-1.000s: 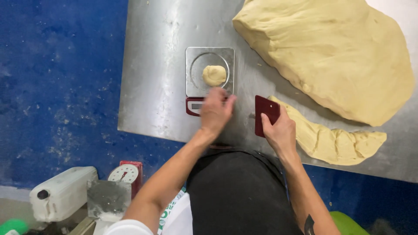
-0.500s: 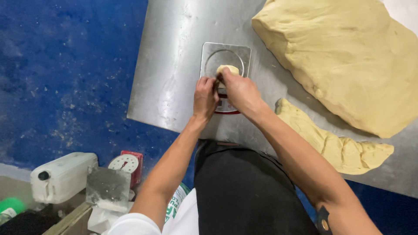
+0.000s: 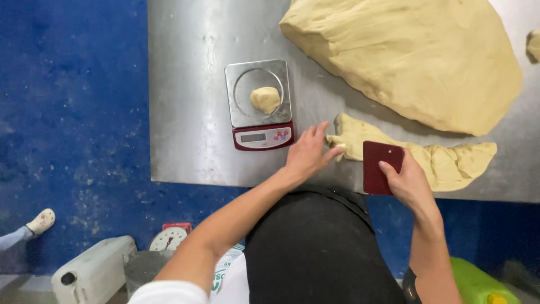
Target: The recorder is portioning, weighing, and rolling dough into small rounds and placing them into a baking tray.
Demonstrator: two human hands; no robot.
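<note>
— What's over on the left of the steel table (image 3: 185,112)?

— A small digital scale (image 3: 260,107) with a red front; a little lump of dough (image 3: 265,99) sits on its metal platform. Below the table edge, on the blue floor (image 3: 67,112), stand a white jug (image 3: 93,276) and a red dial scale (image 3: 169,237).

— And the left hand (image 3: 308,155)?

— Just right of the scale, fingers spread and open, the fingertips touching the near end of a cut strip of dough (image 3: 416,152) — pressing on it rather than closed round it.

— The right hand (image 3: 409,183)?

— It grips a dark red scraper (image 3: 381,167), held flat near the table's front edge, overlapping the strip.

— Further right?

— The big mass of dough (image 3: 410,56) lies behind the strip, filling the table's far right.
</note>
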